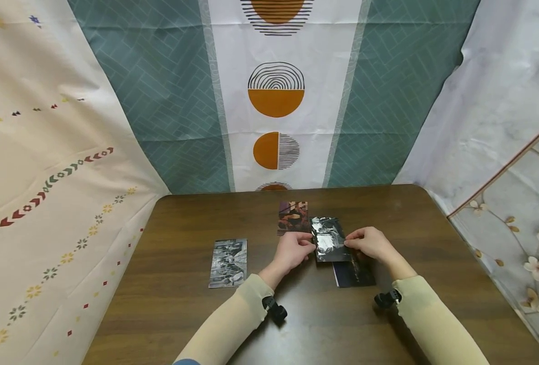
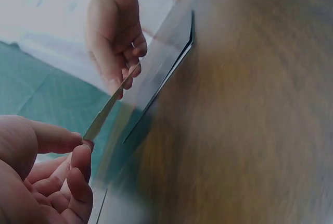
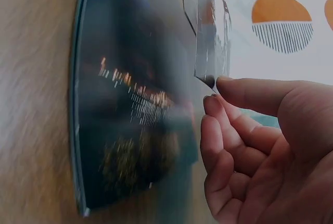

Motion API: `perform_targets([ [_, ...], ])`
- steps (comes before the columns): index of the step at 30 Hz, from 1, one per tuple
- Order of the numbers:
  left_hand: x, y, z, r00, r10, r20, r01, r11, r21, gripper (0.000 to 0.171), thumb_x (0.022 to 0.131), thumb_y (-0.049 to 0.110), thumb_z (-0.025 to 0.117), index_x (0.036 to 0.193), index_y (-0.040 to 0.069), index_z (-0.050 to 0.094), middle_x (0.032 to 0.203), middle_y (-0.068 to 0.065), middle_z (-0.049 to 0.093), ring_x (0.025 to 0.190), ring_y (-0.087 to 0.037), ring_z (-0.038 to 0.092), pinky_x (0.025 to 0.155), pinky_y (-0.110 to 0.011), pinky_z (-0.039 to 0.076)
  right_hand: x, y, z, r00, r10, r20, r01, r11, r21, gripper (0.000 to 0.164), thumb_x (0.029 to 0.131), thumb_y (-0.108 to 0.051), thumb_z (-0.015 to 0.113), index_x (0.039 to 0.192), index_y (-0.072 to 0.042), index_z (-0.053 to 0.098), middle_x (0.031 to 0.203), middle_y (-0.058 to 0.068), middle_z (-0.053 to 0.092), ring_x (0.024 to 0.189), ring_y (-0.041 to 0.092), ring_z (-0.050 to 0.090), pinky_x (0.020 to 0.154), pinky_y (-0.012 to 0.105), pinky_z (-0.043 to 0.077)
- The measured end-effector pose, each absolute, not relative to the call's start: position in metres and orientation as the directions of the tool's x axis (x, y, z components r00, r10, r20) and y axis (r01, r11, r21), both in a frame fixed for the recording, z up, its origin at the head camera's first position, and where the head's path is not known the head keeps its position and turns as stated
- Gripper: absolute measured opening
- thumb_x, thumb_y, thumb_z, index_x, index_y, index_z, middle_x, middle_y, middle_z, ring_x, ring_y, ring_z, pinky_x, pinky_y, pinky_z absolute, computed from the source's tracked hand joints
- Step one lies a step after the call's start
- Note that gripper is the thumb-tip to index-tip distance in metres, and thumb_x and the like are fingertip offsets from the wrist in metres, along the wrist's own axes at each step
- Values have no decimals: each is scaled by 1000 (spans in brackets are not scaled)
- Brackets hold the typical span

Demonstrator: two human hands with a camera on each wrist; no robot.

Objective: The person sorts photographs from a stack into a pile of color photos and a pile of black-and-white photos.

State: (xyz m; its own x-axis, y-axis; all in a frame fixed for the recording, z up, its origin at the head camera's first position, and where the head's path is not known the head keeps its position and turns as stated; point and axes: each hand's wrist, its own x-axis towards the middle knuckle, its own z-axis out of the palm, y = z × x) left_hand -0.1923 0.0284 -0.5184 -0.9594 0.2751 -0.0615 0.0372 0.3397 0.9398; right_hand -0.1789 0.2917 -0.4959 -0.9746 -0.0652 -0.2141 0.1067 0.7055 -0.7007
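Note:
A glossy photo print with strong glare on its face is held above the table between both hands. My left hand pinches its left edge between thumb and fingers, and my right hand pinches the right edge. From the left wrist the print shows nearly edge-on, tilted. Its silvery, reflective side faces the right wrist camera. Below and partly covered by it lies a dark print of a night scene, with a row of lights and a slightly raised edge.
A reddish-brown picture print lies beyond my left hand, close to the held one. Farther left is a black-and-white print. All rest on a brown wooden table, with patterned cloths hanging behind and at both sides.

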Motion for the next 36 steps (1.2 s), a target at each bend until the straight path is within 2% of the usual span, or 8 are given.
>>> perform_targets([
  [7,-189,33,-517,-958,283,-49,50,330,943,37,92,5,78,128,0,76,86,2,79,58,-20,70,55,-23,51,-175,296,-494,-979,-72,-192,76,742,-667,29,100,-27,76,113,-1,80,106,13,76,91,26,67,80,45,55],
  [10,-186,35,-517,-956,291,-33,70,336,939,38,92,6,79,129,0,76,86,2,79,57,-18,69,56,-24,53,-172,298,-493,-979,-59,-194,86,744,-663,30,100,-27,76,113,-1,80,104,12,76,89,25,67,78,43,55],
  [13,-182,36,-516,-952,303,-35,78,350,933,38,93,7,79,130,0,75,86,3,79,58,-17,69,53,-24,50,-168,300,-493,-978,-55,-199,94,740,-666,30,100,-26,76,113,0,80,101,10,76,86,24,67,75,40,54],
  [22,-175,31,-511,-945,323,-42,84,365,927,40,94,9,79,132,1,75,82,7,77,59,-23,70,45,-24,46,-158,298,-492,-982,-66,-177,70,742,-667,29,99,-28,78,111,-1,81,105,13,76,89,25,65,75,39,53],
  [29,-173,3,-512,-949,314,-30,95,374,923,40,92,8,80,132,-1,74,83,3,79,62,-31,73,46,-25,47,-162,274,-498,-982,-82,-168,60,716,-696,29,97,-28,80,108,0,80,103,13,75,84,24,64,72,38,52],
  [36,-173,-48,-509,-957,289,-30,93,402,911,41,92,9,78,132,-2,74,88,-2,80,66,-34,74,56,-27,52,-170,227,-506,-982,-110,-154,43,664,-746,23,96,-26,81,105,-5,82,101,7,76,91,21,67,80,41,55],
])
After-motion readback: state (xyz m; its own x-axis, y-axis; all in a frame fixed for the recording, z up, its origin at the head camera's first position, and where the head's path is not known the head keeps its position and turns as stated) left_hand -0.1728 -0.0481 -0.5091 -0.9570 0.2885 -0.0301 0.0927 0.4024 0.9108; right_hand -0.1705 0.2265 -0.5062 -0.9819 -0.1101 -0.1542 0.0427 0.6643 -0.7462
